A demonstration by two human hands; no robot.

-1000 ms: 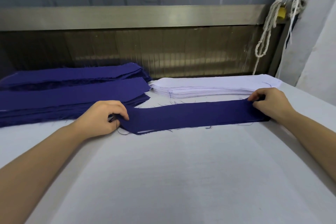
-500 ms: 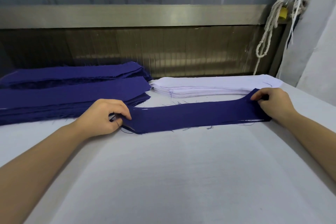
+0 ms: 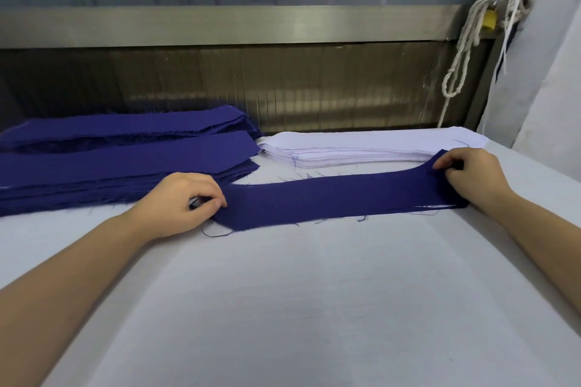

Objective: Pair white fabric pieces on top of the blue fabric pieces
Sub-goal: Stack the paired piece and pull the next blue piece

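Fingers (image 3: 209, 187) of the left hand (image 3: 176, 203) are curled, with thumb and fingertips pinching the left end of a blue strip (image 3: 339, 198) of cloth just left of the frame's centre. At centre right, the right hand (image 3: 470, 176) grips the other end in the same way. Its bent fingers (image 3: 449, 163) pinch the upper right corner, which lifts slightly. The blue strip lies stretched across the middle of the frame between the two hands, on the white table cover (image 3: 314, 308), with loose threads trailing from its edges. A thin white edge (image 3: 437, 206) peeks out under its lower right side; whether a whole white piece lies beneath cannot be told. Just behind the strip, right of centre, sits a stack of white pieces (image 3: 355, 148), neatly piled, its right end close by the right hand. At the middle left of the frame two piles of blue pieces lie side by side. The near stack (image 3: 119, 166) is just beside the left hand, and the far stack (image 3: 125, 126) is behind it against the back. Along the back runs a ribbed panel (image 3: 283, 85) with a metal rail (image 3: 220, 25) above it, spanning the upper half of the frame. In the upper right corner a knotted white rope (image 3: 465, 50) hangs down, with a small yellow piece (image 3: 489, 20) beside it.
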